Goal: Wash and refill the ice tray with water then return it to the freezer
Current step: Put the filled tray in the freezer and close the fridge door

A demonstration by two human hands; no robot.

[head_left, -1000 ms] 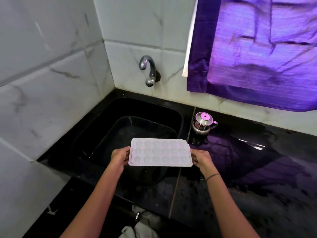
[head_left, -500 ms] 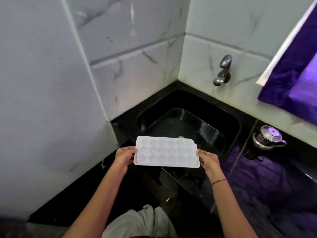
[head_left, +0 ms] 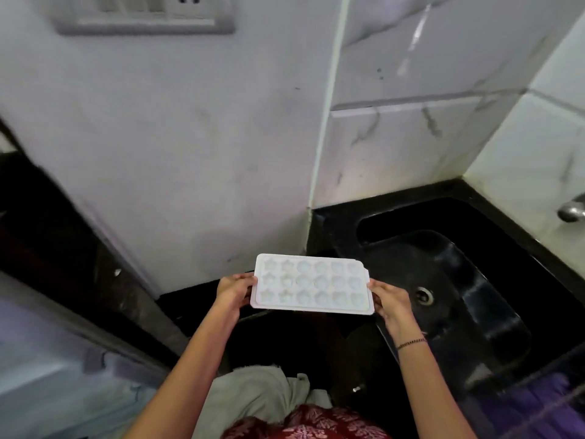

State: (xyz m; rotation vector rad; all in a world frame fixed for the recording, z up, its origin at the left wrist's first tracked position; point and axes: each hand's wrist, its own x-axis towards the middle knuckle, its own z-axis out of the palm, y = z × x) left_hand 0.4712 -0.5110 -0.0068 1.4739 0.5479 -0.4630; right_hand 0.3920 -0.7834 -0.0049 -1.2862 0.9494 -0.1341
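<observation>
Grip: the left hand (head_left: 234,291) clasps one short end of the ice tray (head_left: 311,285) and the right hand (head_left: 391,301) clasps the other. On each, the thumb lies on the rim and the fingers curl underneath.
Tray: white plastic with three rows of six moulds, star shapes towards the left end and rounder ones towards the right. It sits roughly level, open side up.
Tray's contents: the cells look pale, and I cannot tell whether they hold water.
Tray's place: it is up in the air in front of the person, resting on nothing, just left of the sink (head_left: 474,270) and near the corner of the black counter (head_left: 329,223).
Wrist: a thin dark bracelet (head_left: 411,343) circles the right wrist.
Sink: a black basin set into the counter, with a metal drain (head_left: 424,295) showing just beside the right hand.
Tap: a metal tap (head_left: 571,212) pokes in at the right edge, over the basin.
Walls: pale marbled tiles (head_left: 411,147) stand behind the sink, with a plain painted wall to their left carrying a blurred switch plate (head_left: 142,14) at the top.
Below: a grey cloth (head_left: 253,394) and a red patterned garment (head_left: 304,423) lie between the forearms.
</observation>
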